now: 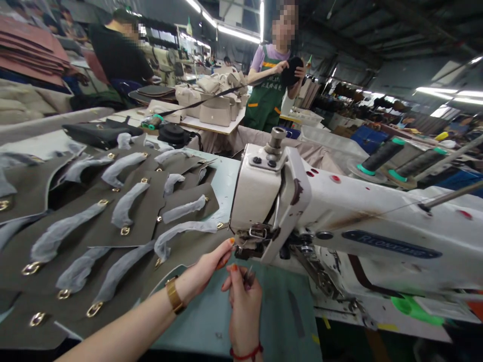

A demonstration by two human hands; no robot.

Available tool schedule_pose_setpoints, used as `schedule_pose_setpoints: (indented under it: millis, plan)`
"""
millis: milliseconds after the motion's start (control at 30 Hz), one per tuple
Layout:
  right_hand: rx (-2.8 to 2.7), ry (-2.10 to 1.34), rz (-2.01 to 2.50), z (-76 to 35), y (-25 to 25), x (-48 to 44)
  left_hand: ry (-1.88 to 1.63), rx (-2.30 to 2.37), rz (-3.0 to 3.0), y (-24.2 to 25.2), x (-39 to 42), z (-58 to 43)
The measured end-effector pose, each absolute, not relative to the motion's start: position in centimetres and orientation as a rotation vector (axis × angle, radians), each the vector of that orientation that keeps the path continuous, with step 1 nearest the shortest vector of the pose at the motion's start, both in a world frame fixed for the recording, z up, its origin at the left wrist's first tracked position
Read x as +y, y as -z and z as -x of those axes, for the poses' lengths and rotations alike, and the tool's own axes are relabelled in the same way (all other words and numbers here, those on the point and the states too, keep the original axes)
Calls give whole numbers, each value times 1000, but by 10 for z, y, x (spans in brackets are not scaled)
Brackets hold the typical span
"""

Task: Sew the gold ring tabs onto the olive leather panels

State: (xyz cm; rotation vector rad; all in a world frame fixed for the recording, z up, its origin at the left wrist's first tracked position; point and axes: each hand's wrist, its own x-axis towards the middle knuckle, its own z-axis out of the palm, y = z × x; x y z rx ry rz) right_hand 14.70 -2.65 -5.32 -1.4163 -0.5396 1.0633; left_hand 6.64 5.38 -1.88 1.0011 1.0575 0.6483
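My left hand point(207, 264), with a gold watch at its wrist, reaches just below the head of a white sewing machine point(256, 193). Its thumb and finger are pinched together near the needle area; whatever lies between them is too small to make out. Just below and to the right, my right hand point(244, 306) is curled closed around a small metal tool point(249, 276), of which only a short shiny part shows. Grey-brown panels point(138, 221) with gold rings and handles wrapped in white film point(124, 201) lie left of my hands.
Black thread spools point(381, 157) stand behind the machine arm. Beyond the pale green work surface point(279, 301), beige bags point(215, 108) are piled on another table. A person in a green apron point(262, 100) stands there holding a black round item point(292, 71). Another person sits at back left.
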Motion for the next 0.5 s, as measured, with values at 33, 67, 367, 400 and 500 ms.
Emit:
schedule_pose_setpoints:
  millis: [33, 67, 367, 400, 500]
  plan:
    - [-534, -1072, 1408, -147, 52, -27, -663, 1025, -966, 18, 50, -69]
    - [-532, -1075, 1402, -147, 52, -27, -673, 983, -925, 17, 46, -72]
    - [-568, -944, 1435, -151, 49, -25, -809, 1265, -848, 21, 19, -97]
    - [-574, -923, 1443, -152, 48, -25, -826, 1291, -889, 22, 15, -96]
    - [-604, -869, 1453, -153, 43, -23, -897, 1290, -906, 20, -5, -84]
